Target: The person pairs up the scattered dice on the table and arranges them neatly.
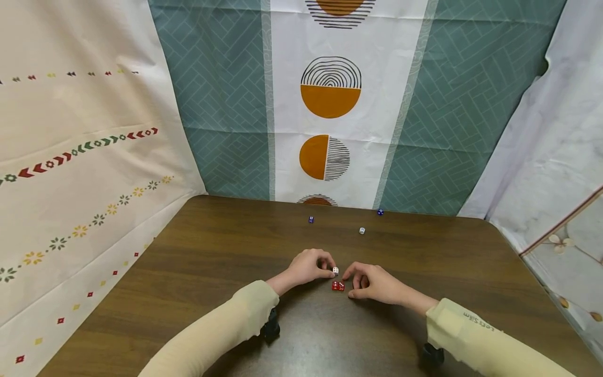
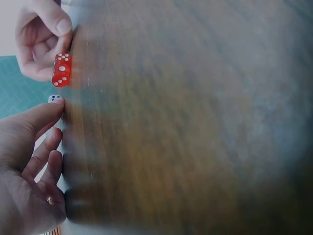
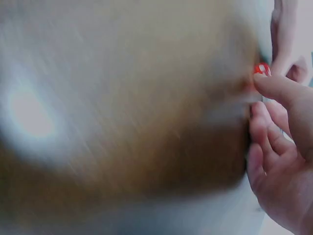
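Observation:
My left hand (image 1: 311, 266) pinches a white die (image 1: 335, 271) between thumb and forefinger, low over the table. In the left wrist view the white die (image 2: 55, 99) shows dark pips at the thumb tip. Two red dice (image 1: 337, 286) with white pips sit side by side just in front of it, toward me. To their right, my right hand (image 1: 377, 284) has its thumb and forefinger spread apart, with the red dice just beyond the fingertips. The right wrist view shows the red dice (image 3: 262, 69) partly hidden behind the thumb tip.
Farther back on the brown wooden table (image 1: 226, 235) lie a blue die (image 1: 311, 220), a pale die (image 1: 361, 230) and another blue die (image 1: 380, 212) near the far edge. Patterned cloths (image 1: 231, 104) hang behind the table and along both sides.

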Demonstrator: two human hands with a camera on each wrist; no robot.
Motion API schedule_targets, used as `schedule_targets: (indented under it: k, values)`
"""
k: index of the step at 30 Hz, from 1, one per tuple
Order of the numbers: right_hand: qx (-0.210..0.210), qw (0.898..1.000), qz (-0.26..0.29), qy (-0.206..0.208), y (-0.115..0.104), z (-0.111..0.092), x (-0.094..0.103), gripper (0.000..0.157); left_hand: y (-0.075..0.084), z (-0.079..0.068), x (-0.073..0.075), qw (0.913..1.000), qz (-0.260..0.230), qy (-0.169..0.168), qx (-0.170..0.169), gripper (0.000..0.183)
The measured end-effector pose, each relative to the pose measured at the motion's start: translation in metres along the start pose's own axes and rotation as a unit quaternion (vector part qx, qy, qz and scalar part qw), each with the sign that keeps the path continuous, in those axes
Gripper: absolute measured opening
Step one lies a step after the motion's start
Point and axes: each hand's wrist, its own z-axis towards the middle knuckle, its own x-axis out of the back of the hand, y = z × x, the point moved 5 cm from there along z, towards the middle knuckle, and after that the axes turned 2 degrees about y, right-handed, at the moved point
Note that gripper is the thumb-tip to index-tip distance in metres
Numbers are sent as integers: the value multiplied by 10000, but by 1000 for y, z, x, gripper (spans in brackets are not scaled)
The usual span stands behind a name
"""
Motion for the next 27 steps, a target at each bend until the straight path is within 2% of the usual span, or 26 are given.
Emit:
schedule_targets:
  k: [4,12,21,27]
  values:
    - [74,9999,-30,73,4,7,12,27,-1,1,0,10000,-32,11,8,9]
    - [-215,9925,-388,1138,35,28,38,20,-1,0,-1,9999,-127,35,-64,9]
    - [-394,9745,-770,2071,57,49,68,31,-2,1,-2,9999,-80,10,-81,11]
    - [-518,9661,-1085,2286,67,57,75,38,-2,1,-1,10000,-31,12,-61,11]
